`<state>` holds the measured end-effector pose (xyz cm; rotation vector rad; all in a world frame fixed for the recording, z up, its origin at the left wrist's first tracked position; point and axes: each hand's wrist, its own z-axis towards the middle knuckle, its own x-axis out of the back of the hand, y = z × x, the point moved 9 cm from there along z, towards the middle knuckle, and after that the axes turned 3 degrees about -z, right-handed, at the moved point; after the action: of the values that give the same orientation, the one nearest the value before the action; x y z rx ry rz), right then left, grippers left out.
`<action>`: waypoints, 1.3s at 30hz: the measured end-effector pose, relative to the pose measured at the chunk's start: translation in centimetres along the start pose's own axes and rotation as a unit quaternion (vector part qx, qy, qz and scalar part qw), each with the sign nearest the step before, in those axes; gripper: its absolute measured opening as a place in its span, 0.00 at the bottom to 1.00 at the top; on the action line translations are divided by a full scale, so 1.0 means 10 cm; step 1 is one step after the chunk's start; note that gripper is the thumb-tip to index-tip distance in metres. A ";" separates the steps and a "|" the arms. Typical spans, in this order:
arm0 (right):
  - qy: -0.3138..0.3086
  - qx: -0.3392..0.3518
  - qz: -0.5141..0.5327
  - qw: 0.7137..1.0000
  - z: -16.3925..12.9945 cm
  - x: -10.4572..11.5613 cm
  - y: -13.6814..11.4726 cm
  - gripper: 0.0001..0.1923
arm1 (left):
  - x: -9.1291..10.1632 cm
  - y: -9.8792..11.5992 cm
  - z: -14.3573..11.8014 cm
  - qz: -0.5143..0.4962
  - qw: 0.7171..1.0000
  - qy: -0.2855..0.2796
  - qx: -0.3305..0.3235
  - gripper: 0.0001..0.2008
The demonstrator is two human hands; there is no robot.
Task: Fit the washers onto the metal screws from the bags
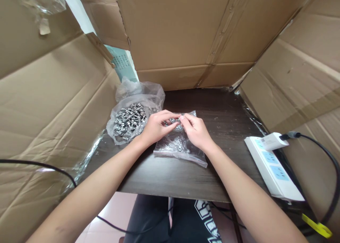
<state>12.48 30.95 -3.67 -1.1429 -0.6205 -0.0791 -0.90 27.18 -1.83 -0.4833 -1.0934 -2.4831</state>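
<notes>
Centrally, both hands pinch the top of a small clear bag on the dark wood-grain tabletop [217, 158].

Head view: the left hand [155, 126] and right hand [195, 130] close their fingers [174, 116] on the crinkled small clear bag [180, 145], its few screws hard to make out; left of it an open plastic bag of shiny metal screws [129, 122]; cardboard walls [180, 30] surround.

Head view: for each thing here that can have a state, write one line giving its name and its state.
Small clear bag: flat on table, top edge pinched by both hands.
Large bag of screws: open, lying beside left hand.
Left hand: pinching the bag's top.
Right hand: pinching the bag's top.
Power strip: white adapter plugged in.
</notes>
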 end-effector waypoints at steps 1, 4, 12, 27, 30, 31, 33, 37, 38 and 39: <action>-0.004 -0.004 -0.009 1.000 0.00 0.00 0.01 0.20 | -0.01 -0.01 0.00 -0.003 1.000 -0.005 0.010 0.10; -0.011 -0.012 -0.013 1.000 0.00 -0.02 0.03 0.22 | -0.02 -0.08 -0.01 -0.022 0.998 -0.009 0.057 0.12; -0.013 -0.018 -0.006 1.000 0.00 -0.02 0.03 0.21 | -0.01 -0.05 0.01 -0.007 0.998 -0.013 0.064 0.06; -0.005 0.010 0.143 0.990 0.02 -0.04 0.04 0.12 | 0.01 0.04 -0.02 0.029 1.000 0.002 0.008 0.05; -0.019 0.002 0.172 0.985 0.02 -0.09 0.07 0.15 | -0.03 0.07 -0.02 0.037 0.999 -0.010 -0.009 0.06; -0.016 -0.008 0.164 0.986 0.02 -0.09 0.09 0.14 | -0.04 0.08 -0.02 0.040 0.999 -0.013 -0.017 0.06; -0.004 -0.021 0.147 0.989 0.01 -0.07 0.11 0.13 | -0.04 0.11 -0.03 0.046 0.998 -0.014 -0.030 0.06; -0.002 -0.001 0.164 0.987 0.01 -0.04 0.07 0.16 | -0.02 0.12 -0.02 0.048 0.998 0.000 -0.038 0.06; -0.006 -0.001 0.161 0.987 0.01 -0.05 0.06 0.15 | -0.01 0.12 -0.02 0.048 0.998 0.001 -0.039 0.06; -0.008 -0.005 0.153 0.988 0.01 -0.05 0.07 0.14 | -0.01 0.13 -0.03 0.048 0.998 0.001 -0.040 0.06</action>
<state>12.26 31.17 -4.50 -1.2375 -0.4526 0.1890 -0.23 26.24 -1.27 -0.5433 -0.9492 -2.4495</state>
